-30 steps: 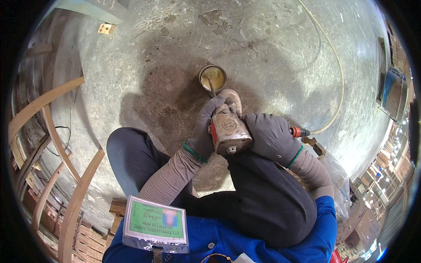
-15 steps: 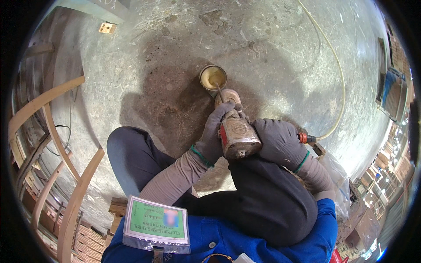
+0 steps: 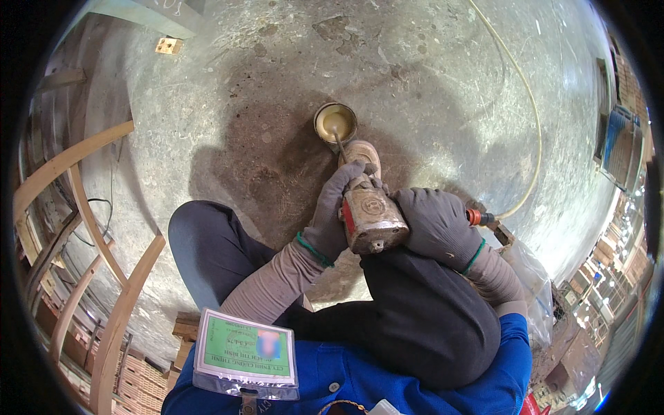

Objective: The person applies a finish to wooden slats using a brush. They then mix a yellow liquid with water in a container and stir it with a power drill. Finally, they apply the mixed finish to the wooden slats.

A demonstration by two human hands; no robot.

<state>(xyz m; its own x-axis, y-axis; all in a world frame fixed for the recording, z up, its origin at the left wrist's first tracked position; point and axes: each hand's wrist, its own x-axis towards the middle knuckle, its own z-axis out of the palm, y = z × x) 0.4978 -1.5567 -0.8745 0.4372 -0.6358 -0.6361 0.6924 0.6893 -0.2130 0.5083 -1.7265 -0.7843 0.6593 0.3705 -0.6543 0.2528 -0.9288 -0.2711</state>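
Now: grey-gloved left hand grips scuffed silver-red metal power tool; grey-gloved right hand clasps its 3-o'clock side. Centre thin metal rod in round tan-filled can, tool's 11 o'clock.

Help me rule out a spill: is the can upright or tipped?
Upright: the can stands on the floor, its open top facing up, with pale liquid inside and a rod dipping in.
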